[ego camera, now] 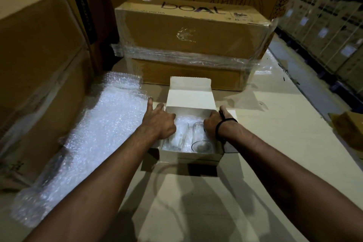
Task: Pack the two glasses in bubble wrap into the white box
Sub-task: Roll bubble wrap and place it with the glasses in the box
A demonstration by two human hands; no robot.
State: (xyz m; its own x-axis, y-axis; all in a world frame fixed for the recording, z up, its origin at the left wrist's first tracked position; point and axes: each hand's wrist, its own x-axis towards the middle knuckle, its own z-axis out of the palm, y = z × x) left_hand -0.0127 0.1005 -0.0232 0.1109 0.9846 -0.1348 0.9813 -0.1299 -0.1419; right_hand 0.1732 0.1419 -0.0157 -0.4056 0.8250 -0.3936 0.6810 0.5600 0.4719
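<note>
The white box (198, 156) stands open in the middle of the table, its lid flap raised at the back. Two clear glasses lie side by side inside it on bubble wrap (182, 121): the left glass (175, 140) and the right glass (201, 137). My left hand (158, 122) is over the box's left side, thumb and forefinger stretched out, the other fingers resting down on the left glass. My right hand (214, 121) reaches into the right side beside the right glass. Its fingers bend down and their tips are hidden.
A long sheet of bubble wrap (106, 129) lies on the table to the left. A taped "boat" carton (192, 31) stands right behind the white box. Large cartons (35, 55) wall the left side. A small brown box (351, 124) sits at the right edge.
</note>
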